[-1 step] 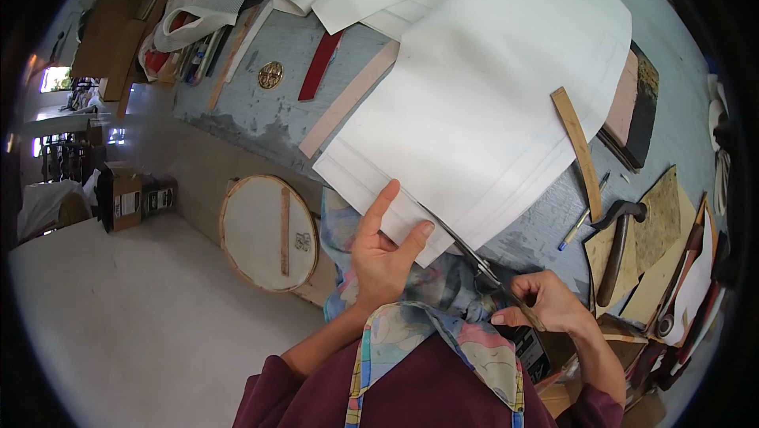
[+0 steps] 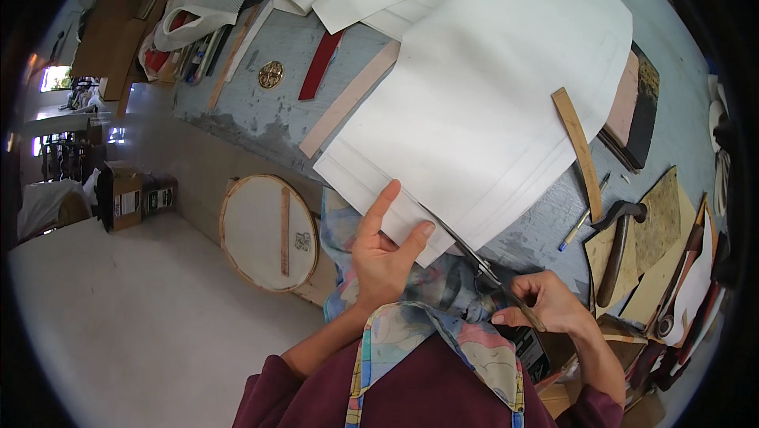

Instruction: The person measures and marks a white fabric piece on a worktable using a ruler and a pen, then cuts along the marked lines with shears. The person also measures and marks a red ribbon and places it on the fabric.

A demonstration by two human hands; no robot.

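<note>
A large white sheet [image 2: 482, 104], paper or thin leather, lies over the blue-grey table with pencil lines along its edges. At its near corner, my left hand [image 2: 381, 258] holds the edge, thumb and forefinger stretched over the top; the other fingers are partly hidden under it. My right hand [image 2: 547, 301] is closed round the handles of a pair of scissors [image 2: 484, 268]. Their blades reach into the sheet's near edge, just right of my left thumb, along a cut line that leaves a narrow strip under my left hand.
Right of the sheet lie a curved wooden strip [image 2: 579, 151], a pen [image 2: 583, 218], a hammer [image 2: 617, 254] and tan leather pieces [image 2: 660, 207]. To the left are a pinkish strip [image 2: 352, 100], a red strip [image 2: 321, 64] and a round brass piece [image 2: 270, 75]. A round stool [image 2: 257, 222] stands below.
</note>
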